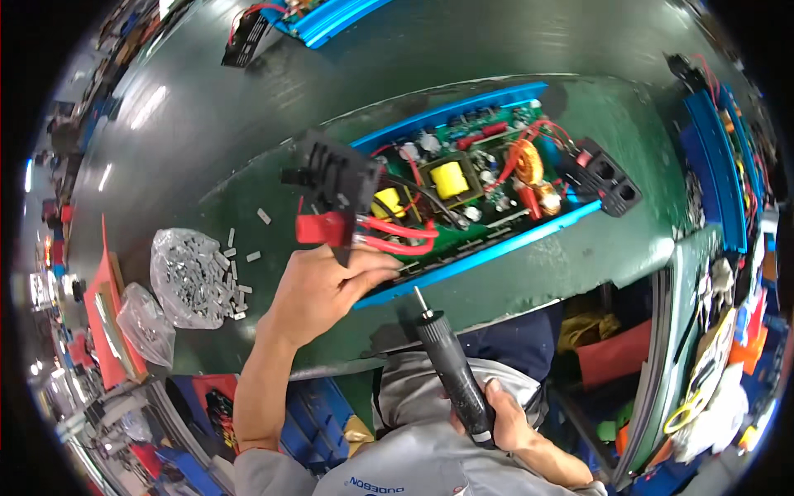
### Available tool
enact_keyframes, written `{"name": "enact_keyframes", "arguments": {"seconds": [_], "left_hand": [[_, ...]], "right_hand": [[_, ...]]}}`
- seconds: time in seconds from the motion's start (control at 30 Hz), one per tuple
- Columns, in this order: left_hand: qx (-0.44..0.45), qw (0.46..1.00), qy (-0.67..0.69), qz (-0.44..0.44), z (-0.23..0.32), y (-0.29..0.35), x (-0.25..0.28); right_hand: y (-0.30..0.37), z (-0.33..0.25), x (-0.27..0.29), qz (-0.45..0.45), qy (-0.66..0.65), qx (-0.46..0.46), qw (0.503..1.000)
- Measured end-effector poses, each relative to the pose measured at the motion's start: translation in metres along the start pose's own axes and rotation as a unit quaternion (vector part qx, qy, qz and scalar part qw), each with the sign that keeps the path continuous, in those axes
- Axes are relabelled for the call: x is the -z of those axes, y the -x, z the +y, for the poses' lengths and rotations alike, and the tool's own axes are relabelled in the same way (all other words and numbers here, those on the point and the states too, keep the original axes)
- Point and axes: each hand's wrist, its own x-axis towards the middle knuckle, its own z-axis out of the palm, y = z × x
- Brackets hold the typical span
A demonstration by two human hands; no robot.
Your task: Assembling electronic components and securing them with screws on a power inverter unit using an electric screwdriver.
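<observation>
In front of me lies a blue metal housing (pixel 488 248) holding a green circuit board (pixel 451 231) with yellow-wrapped transformers, a copper coil and red wires. My left hand (pixel 318 289) reaches to its near left corner. Thumb and fingers pinch together at the inner side of the near wall; whatever is between them is hidden. Just above that hand, a black end plate (pixel 335 178) with thick red cables stands at the housing's left end. My right hand (pixel 504 417) is wrapped round a black power screwdriver (pixel 451 368), its bit pointing up toward the near wall, apart from it.
A black socket panel (pixel 608 178) hangs by wires off the housing's right end. Left on the green bench sits a clear bag (pixel 194 277) of small pale pieces, several lying loose beside it. More blue housings stand at the far edge (pixel 339 21) and right (pixel 715 165).
</observation>
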Motion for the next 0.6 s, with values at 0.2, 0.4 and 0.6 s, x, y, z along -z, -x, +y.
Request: {"name": "enact_keyframes", "arguments": {"seconds": [0.2, 0.4, 0.6], "left_hand": [[0.004, 1.000, -0.013, -0.026, -0.008, 0.005, 0.007], [-0.021, 0.989, -0.004, -0.143, 0.027, -0.005, 0.034], [0.005, 0.988, -0.034, -0.149, 0.028, 0.006, 0.028]], "right_hand": [[0.001, -0.013, -0.002, -0.007, 0.011, 0.029, 0.999], [-0.001, -0.028, -0.009, 0.026, 0.099, 0.049, 0.994], [-0.004, -0.011, -0.002, -0.043, -0.121, -0.048, 0.991]]}}
